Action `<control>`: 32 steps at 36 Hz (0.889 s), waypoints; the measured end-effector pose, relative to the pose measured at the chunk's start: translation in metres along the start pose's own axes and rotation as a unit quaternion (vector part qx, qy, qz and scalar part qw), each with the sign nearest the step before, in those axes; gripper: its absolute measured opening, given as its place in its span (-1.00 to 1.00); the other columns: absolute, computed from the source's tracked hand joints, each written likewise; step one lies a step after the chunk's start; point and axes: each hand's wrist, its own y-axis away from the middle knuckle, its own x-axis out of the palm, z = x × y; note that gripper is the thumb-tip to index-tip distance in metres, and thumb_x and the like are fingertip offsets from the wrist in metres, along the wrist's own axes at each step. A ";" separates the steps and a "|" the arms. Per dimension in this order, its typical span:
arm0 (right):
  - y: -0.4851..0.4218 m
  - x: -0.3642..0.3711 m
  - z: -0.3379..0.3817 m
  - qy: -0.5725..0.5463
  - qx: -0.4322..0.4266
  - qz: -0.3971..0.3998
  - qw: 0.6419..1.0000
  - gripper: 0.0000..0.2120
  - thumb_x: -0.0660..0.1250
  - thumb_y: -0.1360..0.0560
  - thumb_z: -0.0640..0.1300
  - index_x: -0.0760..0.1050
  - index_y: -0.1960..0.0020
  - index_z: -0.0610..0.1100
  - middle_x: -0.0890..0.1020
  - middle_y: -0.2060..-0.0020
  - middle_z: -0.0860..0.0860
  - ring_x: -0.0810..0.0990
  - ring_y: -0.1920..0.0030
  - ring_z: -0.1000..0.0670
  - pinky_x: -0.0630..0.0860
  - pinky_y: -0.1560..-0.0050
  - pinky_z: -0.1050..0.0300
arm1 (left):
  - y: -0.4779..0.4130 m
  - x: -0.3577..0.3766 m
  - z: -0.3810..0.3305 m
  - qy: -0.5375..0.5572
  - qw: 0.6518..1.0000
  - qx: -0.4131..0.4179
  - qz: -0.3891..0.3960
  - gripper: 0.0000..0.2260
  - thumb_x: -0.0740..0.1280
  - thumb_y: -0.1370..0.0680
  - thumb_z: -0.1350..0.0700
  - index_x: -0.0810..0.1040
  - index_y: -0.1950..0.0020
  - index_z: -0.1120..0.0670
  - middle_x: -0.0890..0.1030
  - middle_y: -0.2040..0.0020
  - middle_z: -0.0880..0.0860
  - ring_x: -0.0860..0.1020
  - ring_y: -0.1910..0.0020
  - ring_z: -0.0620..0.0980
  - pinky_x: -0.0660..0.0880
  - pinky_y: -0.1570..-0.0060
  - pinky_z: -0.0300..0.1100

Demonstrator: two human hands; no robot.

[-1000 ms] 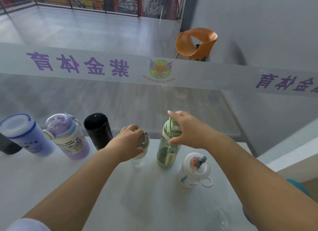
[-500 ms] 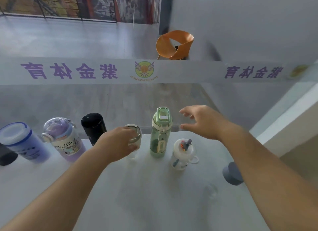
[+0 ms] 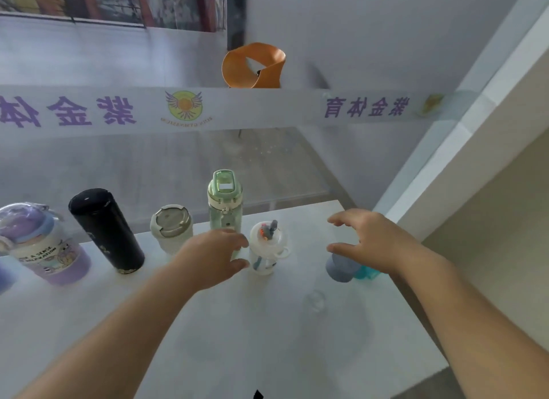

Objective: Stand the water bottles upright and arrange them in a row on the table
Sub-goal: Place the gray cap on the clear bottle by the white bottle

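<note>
lying teal bottle (image 3: 352, 269), grey cap toward small clear cup (image 3: 267, 250) | right hand (image 3: 371, 244) spread directly above, nearer | left hand (image 3: 214, 256) spread beside cup, holding nothing

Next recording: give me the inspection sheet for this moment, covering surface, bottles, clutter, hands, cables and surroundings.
Surface: white table, bare in front.
Job's things: upright along the back edge stand the purple bottle, black flask, white cup, green bottle; small clear bottle upright, slightly forward of them; teal bottle with grey cap lying on its side at right.
Clutter: nothing seen.
Hands: left hand open beside the small clear bottle; right hand open above the teal bottle, holding nothing.
Cables: nothing seen.
Surroundings: glass panel with lettered band, orange chair beyond.
</note>
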 end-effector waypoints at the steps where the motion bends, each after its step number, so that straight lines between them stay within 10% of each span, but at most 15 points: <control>1: 0.001 0.000 -0.008 -0.002 0.000 0.005 1.000 -0.47 0.37 -0.41 0.15 0.38 -0.33 0.06 0.48 -0.28 0.10 0.45 -0.23 0.07 0.37 -0.19 0.18 | -0.005 0.004 -0.006 0.002 1.000 0.002 -0.002 -0.65 0.31 -0.48 -0.12 0.45 -0.25 -0.10 0.54 -0.18 -0.10 0.53 -0.10 -0.03 0.49 -0.06 -0.11; 17: -0.019 0.032 -0.070 0.006 -0.131 0.153 0.979 -0.37 0.41 -0.35 0.18 0.29 -0.36 0.15 0.42 -0.25 0.13 0.43 -0.19 0.05 0.44 -0.17 0.11 | -0.066 0.065 -0.048 0.053 0.989 -0.132 -0.035 -0.12 0.48 -0.35 -0.03 0.00 -0.49 0.03 0.16 -0.45 0.06 0.14 -0.39 0.15 0.21 -0.36 0.03; 24: -0.037 0.037 -0.080 -0.002 -0.164 0.176 0.971 -0.48 0.37 -0.40 0.07 0.32 -0.33 0.18 0.47 -0.22 0.10 0.47 -0.12 0.05 0.46 -0.14 0.11 | -0.080 0.071 -0.049 0.089 0.978 -0.186 -0.015 -0.44 0.49 -0.29 -0.10 0.33 -0.17 0.01 0.43 -0.12 0.01 0.40 -0.06 0.05 0.38 -0.03 -0.08; 32: -0.069 0.025 -0.093 0.001 -0.169 0.131 0.977 -0.49 0.35 -0.42 0.04 0.34 -0.35 0.11 0.48 -0.14 0.04 0.48 -0.04 0.02 0.47 -0.08 0.13 | -0.089 0.071 -0.044 0.114 0.974 -0.197 -0.014 -0.37 0.57 -0.22 0.03 0.41 -0.22 0.02 0.42 -0.06 -0.04 0.36 0.03 -0.03 0.32 0.04 -0.19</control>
